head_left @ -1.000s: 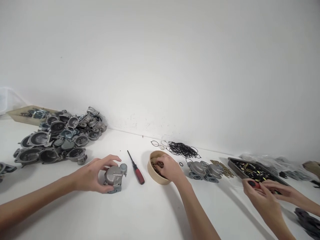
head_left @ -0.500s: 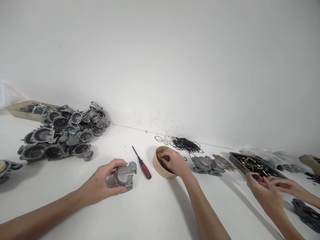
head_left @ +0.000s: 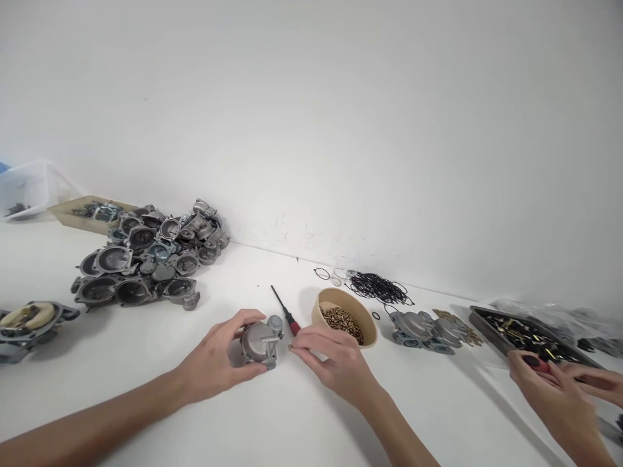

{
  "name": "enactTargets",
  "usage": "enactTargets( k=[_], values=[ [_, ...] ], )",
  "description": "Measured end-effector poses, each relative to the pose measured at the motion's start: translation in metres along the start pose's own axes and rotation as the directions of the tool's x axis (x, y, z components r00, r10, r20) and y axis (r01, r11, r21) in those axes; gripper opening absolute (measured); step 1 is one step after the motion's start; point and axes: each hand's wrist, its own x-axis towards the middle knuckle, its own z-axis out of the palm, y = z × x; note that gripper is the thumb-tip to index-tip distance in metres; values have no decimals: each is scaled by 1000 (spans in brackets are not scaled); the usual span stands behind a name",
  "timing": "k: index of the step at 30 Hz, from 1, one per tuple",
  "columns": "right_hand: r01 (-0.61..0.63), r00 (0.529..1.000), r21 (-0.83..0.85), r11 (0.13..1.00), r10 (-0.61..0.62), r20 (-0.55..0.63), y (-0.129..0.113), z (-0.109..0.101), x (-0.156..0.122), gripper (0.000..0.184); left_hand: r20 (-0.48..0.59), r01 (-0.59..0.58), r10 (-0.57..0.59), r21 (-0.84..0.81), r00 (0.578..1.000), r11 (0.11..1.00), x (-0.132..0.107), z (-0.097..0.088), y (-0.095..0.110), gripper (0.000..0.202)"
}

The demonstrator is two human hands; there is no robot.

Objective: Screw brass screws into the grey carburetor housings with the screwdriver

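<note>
My left hand (head_left: 221,360) is wrapped round a grey metal carburetor (head_left: 259,342), which rests on the white table with its domed bowl facing up. Just to its right, my right hand (head_left: 335,363) pinches a tiny brass-coloured screw (head_left: 291,347) between thumb and fingertips. Behind that hand a screwdriver (head_left: 286,312) with a red and black handle lies on the table, its handle end partly hidden by my fingers. A round cream bowl (head_left: 368,319) holding many brass-coloured screws (head_left: 343,322) stands right beside my right hand.
Metal housings (head_left: 131,292) are heaped at the left, near a yellowish tray (head_left: 80,224). Black rubber rings (head_left: 377,287) lie along the wall. Two assembled carburetors (head_left: 423,331) sit right of the bowl. At far right, a co-worker's hands (head_left: 555,389) hold a red-handled tool before a dark tray (head_left: 487,319).
My right hand has come out of the bowl and moved left towards the carburetor, pinching a screw. My left hand keeps its hold. The view has turned slightly left.
</note>
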Motion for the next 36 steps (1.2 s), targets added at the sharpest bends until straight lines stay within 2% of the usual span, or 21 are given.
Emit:
enactTargets(
  k=[4,8,16,22,32,36],
  values=[
    [56,998,40,998,-55,-25,-6,11,-1,18,39,15,-15,-7,999,1000,1,-2,6,59],
    [61,998,54,997,-61,-12,-8,15,-3,22,49,47,-51,82,997,996,-1,-3,11,58],
    [66,997,61,996,-64,-37,-9,17,-3,22,55,-34,23,197,998,980,-3,0,-3,63],
    [105,991,46,993,-101,-88,-11,17,-2,22,55,-57,46,208,997,976,-2,0,-1,61],
    [65,997,69,995,-62,-49,-17,24,-2,24,55,-55,44,208,998,977,-3,0,1,59],
    [68,995,72,995,-62,-84,-18,28,-1,20,54,-43,33,203,998,978,-2,0,0,60]
  ],
)
